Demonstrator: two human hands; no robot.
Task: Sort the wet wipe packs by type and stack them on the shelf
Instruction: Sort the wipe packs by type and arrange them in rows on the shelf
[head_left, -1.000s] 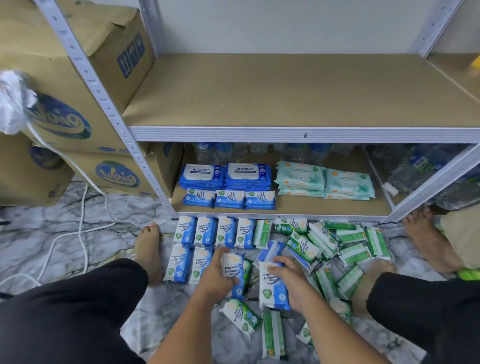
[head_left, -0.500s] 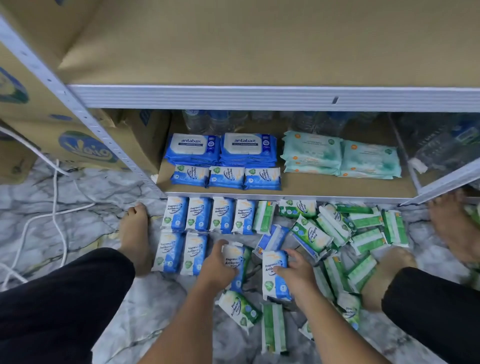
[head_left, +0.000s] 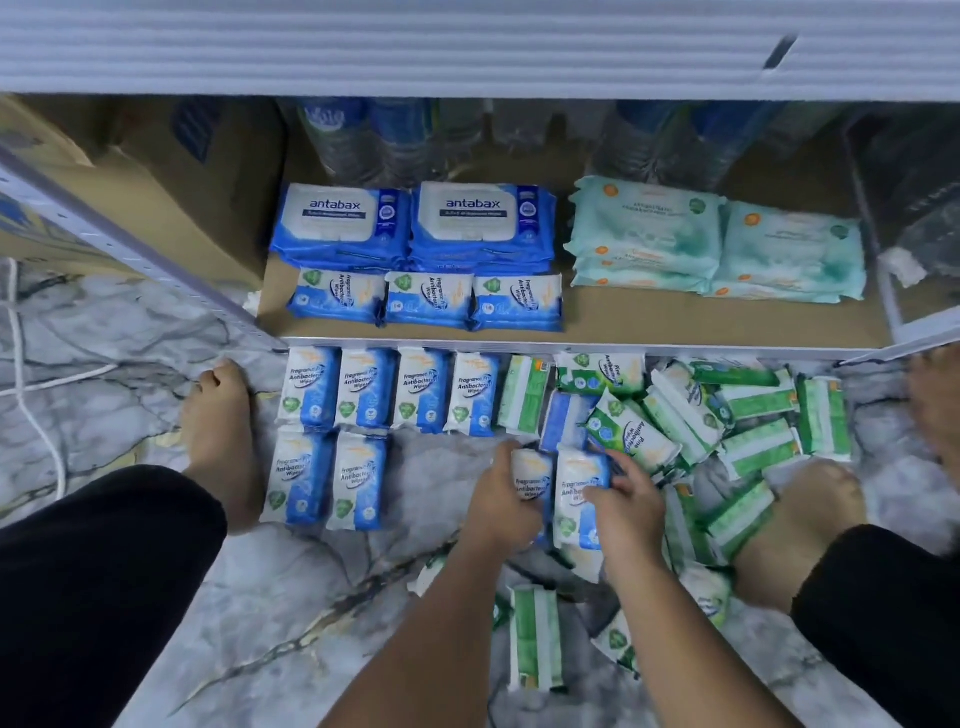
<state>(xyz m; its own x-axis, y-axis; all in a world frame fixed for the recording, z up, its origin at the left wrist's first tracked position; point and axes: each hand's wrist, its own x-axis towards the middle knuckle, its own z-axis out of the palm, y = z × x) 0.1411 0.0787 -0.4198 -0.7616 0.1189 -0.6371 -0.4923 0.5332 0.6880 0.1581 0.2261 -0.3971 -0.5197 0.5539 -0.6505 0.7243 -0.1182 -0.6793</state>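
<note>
Two blue-white antibacterial wipe packs (head_left: 574, 499) side by side: left fingers (head_left: 500, 467) clamp one, right fingers (head_left: 626, 475) other.

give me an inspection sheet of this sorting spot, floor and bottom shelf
surface: marble-pattern floor; brown shelf board
job's things: two antabax stacks, three small blue packs and two teal stacks on the board; six blue floor packs in rows; green packs heaped at right
clutter: nothing seen
hands: left hand grips a blue pack; right hand grips a second blue pack
cables: white cable on the floor, left
surroundings: cardboard boxes left; water bottles behind the stacks; bare feet beside the packs
</note>
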